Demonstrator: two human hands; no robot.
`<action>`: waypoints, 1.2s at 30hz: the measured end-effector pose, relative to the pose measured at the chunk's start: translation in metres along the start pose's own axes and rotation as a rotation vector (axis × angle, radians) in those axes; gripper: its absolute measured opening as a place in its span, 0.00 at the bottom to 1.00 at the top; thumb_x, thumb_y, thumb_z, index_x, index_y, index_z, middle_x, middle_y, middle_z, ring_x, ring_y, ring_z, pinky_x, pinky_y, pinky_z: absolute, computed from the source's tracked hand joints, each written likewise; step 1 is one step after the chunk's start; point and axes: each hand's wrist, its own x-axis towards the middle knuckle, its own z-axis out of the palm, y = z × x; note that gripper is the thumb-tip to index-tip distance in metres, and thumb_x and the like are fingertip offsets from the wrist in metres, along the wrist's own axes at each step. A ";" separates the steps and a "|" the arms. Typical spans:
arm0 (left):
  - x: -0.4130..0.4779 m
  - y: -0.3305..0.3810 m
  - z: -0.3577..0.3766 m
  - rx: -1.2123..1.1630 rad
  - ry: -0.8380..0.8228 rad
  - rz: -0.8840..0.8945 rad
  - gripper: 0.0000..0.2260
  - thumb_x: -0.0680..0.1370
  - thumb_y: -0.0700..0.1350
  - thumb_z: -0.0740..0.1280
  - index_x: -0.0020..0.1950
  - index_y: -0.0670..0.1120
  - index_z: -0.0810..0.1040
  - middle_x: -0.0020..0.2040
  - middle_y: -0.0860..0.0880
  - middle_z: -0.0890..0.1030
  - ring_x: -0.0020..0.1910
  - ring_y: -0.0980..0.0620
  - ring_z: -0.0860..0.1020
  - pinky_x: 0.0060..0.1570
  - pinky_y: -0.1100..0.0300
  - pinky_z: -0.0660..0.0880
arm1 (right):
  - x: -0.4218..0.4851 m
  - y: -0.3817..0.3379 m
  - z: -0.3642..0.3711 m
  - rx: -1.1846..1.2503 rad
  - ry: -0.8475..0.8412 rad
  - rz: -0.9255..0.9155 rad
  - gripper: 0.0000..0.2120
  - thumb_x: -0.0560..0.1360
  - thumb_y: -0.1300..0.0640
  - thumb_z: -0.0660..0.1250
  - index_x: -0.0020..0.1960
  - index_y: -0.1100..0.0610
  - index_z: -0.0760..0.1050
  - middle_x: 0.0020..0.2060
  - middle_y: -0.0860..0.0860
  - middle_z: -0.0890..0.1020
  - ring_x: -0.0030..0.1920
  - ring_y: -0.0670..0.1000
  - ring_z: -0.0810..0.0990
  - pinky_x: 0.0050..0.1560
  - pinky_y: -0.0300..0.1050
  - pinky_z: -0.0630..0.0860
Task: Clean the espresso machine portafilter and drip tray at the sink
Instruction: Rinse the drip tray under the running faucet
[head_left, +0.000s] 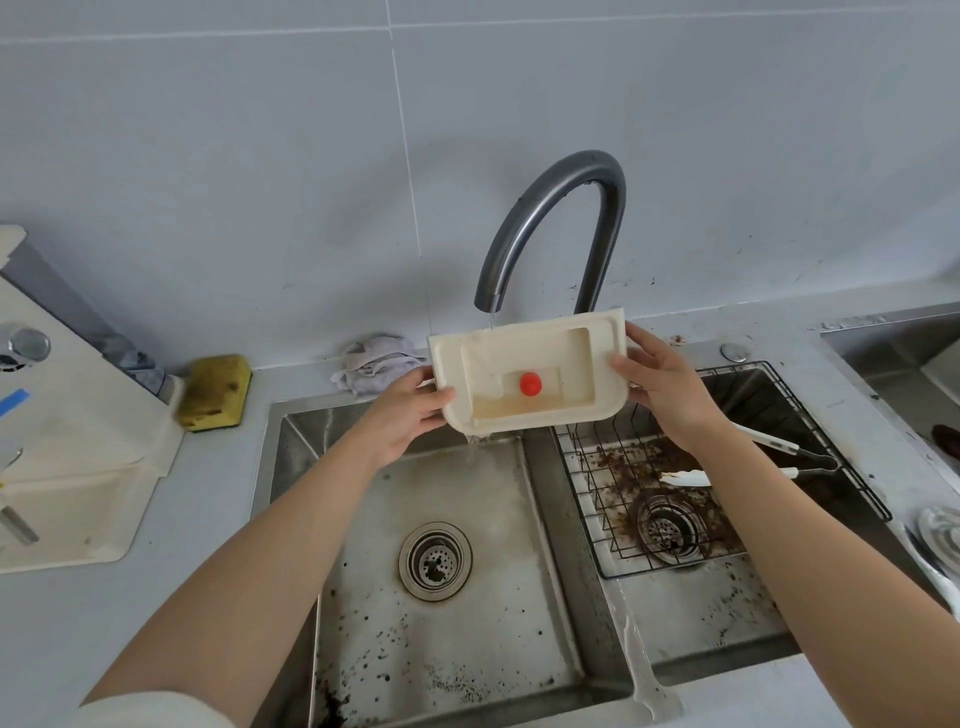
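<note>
I hold the cream drip tray (597, 358) tilted toward me over the left sink basin (467, 649), under the spout of the grey faucet (550, 208). A thin stream of water runs into it and spills off its lower edge. A red float (530, 384) sits in the tray's recess, with brownish water pooled below it. My left hand (402, 415) grips the tray's left edge and my right hand (665, 384) grips its right edge. I cannot see the portafilter.
The right basin holds a black wire rack (831, 447) with coffee grounds and white-handled tongs (763, 441). A yellow sponge (215, 392) and a crumpled cloth (376, 364) lie behind the sink. The cream espresso machine (67, 441) stands on the left counter.
</note>
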 end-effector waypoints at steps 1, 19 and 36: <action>0.001 0.001 0.000 0.002 0.005 0.005 0.19 0.77 0.34 0.62 0.68 0.40 0.66 0.60 0.45 0.75 0.57 0.46 0.76 0.58 0.53 0.72 | 0.001 -0.001 0.001 0.001 0.002 -0.004 0.23 0.77 0.63 0.60 0.71 0.53 0.65 0.51 0.46 0.80 0.50 0.47 0.80 0.47 0.38 0.80; 0.011 0.006 -0.006 0.004 0.046 0.038 0.20 0.77 0.28 0.59 0.68 0.39 0.64 0.59 0.45 0.73 0.62 0.47 0.72 0.68 0.53 0.66 | 0.016 -0.019 0.014 -0.125 -0.051 -0.110 0.25 0.78 0.63 0.59 0.73 0.52 0.61 0.55 0.45 0.77 0.53 0.43 0.77 0.50 0.36 0.78; -0.004 -0.026 -0.024 -0.046 -0.029 -0.078 0.18 0.78 0.29 0.58 0.67 0.39 0.66 0.61 0.42 0.74 0.61 0.45 0.73 0.67 0.50 0.67 | 0.032 -0.019 0.035 -0.398 -0.103 0.060 0.25 0.77 0.56 0.62 0.73 0.51 0.62 0.62 0.53 0.76 0.61 0.55 0.75 0.65 0.58 0.71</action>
